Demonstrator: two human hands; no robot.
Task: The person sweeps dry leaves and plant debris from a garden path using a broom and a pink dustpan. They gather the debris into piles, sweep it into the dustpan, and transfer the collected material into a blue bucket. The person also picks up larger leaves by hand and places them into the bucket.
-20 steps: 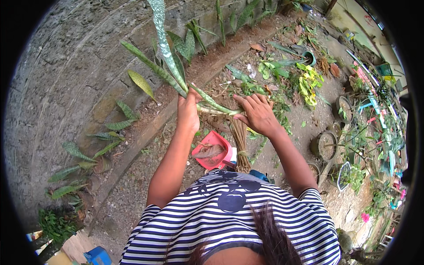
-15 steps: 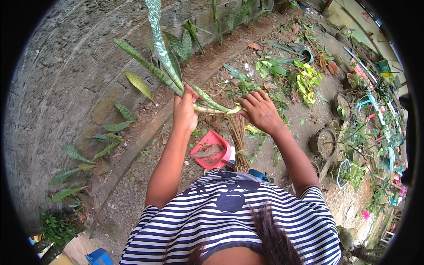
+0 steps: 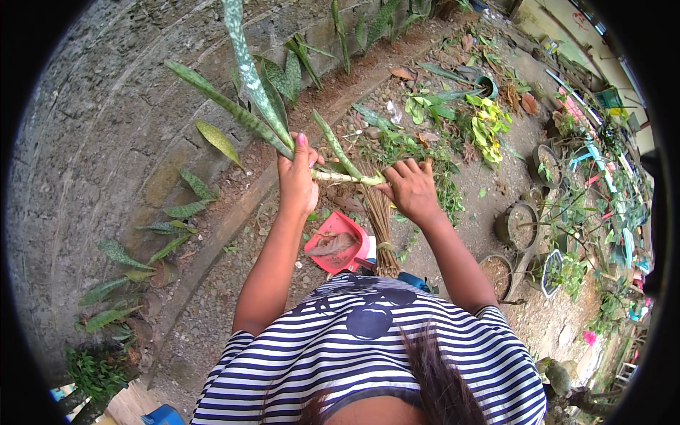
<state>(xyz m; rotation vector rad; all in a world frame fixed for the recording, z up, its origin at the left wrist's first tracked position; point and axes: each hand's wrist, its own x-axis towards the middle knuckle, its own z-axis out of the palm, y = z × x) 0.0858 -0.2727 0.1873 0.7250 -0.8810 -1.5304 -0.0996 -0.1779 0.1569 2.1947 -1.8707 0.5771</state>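
A snake plant (image 3: 249, 78) with long mottled leaves is held up in front of me. My left hand (image 3: 297, 183) is closed around the base of its leaves, thumb on top. From there a pale rhizome (image 3: 336, 176) runs across to the right, bearing a short young leaf (image 3: 331, 138) that stands up between my hands. At the far end my right hand (image 3: 412, 193) pinches the rhizome's tip; part of its grip is hidden behind the fingers.
Below my hands lie a pink dustpan (image 3: 350, 251) with a dry leaf and dirt, and a stick broom (image 3: 384, 237). Several snake plants grow along the concrete wall (image 3: 106, 134) on the left. Potted plants (image 3: 516, 225) stand at right; yellow-green cuttings (image 3: 489, 124) lie beyond.
The young leaf has swung from lying along the rhizome to standing upright. My right hand has shifted slightly down and left, its wrist turned. The long leaves lean a little farther left.
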